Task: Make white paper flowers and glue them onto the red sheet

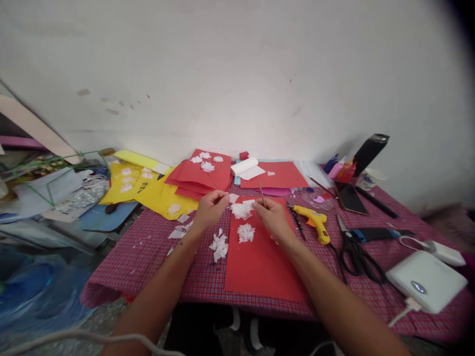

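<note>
My left hand (211, 207) is closed in a pinch on a small piece of white tissue paper (233, 198). My right hand (272, 215) grips a thin brown stick (261, 193) that points up and away, and its fingers also touch a crumpled white tissue piece (242, 210). Both hands hover over the top edge of a red paper sheet (261, 262) lying on the checked tablecloth (148, 247). A white tissue flower (246, 232) rests on the red sheet, and another (219, 245) lies just left of it.
A yellow glue gun (315, 220), black scissors (356, 252) and a white power bank (426, 279) lie to the right. Red sheets with tissue flowers (202, 173), yellow sheets (148, 190) and a tissue roll (245, 167) sit at the back. A phone (350, 197) and black bottle (369, 152) stand far right.
</note>
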`<state>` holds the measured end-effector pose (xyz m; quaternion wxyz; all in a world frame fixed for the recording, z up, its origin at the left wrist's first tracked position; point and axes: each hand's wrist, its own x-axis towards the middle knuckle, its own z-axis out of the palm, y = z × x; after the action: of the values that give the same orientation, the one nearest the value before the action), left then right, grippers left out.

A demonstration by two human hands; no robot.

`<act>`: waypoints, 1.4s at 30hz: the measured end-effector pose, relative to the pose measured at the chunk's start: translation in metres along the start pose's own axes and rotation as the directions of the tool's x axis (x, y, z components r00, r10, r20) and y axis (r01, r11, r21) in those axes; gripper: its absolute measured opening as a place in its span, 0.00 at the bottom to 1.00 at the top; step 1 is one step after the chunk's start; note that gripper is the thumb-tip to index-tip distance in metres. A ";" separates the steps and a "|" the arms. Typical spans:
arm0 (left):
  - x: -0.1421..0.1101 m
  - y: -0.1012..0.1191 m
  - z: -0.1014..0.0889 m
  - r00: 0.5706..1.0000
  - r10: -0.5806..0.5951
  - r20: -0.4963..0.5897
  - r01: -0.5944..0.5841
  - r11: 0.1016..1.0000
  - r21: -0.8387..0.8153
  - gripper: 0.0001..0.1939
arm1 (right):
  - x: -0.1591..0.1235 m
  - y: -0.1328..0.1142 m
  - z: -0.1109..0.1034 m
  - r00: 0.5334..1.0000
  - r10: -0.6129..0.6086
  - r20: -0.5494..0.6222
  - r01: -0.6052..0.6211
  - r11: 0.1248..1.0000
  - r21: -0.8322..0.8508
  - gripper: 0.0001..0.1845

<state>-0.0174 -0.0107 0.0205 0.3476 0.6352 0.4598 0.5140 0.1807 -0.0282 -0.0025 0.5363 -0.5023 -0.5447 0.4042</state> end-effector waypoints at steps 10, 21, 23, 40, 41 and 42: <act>0.001 -0.017 0.010 0.972 -0.201 0.120 0.232 0.900 -0.369 0.10 | 0.003 0.008 0.000 0.992 -0.123 0.001 0.119 0.954 -0.277 0.14; 0.002 -0.019 0.011 0.937 -0.301 0.179 0.350 0.793 -0.498 0.12 | 0.013 0.014 0.007 0.987 -0.131 0.089 0.151 0.948 -0.279 0.15; 0.001 -0.019 0.012 0.930 -0.321 0.181 0.367 0.761 -0.535 0.12 | 0.017 0.014 0.009 0.986 -0.132 0.098 0.157 0.935 -0.318 0.14; 0.000 -0.026 0.019 0.919 -0.329 0.216 0.392 0.707 -0.590 0.12 | 0.001 -0.007 -0.007 0.986 -0.102 -0.129 0.105 0.994 0.021 0.27; 0.000 -0.026 0.020 0.919 -0.323 0.224 0.392 0.708 -0.587 0.12 | 0.000 -0.008 -0.007 0.987 -0.099 -0.124 0.103 0.994 0.026 0.28; 0.000 -0.027 0.020 0.918 -0.321 0.231 0.395 0.711 -0.581 0.12 | -0.001 -0.008 -0.006 0.989 -0.088 -0.118 0.093 0.995 0.039 0.28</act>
<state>-0.0036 -0.0014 -0.0086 0.6542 0.4128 0.3602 0.5214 0.1858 -0.0312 0.0059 0.5960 -0.4878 -0.5255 0.3615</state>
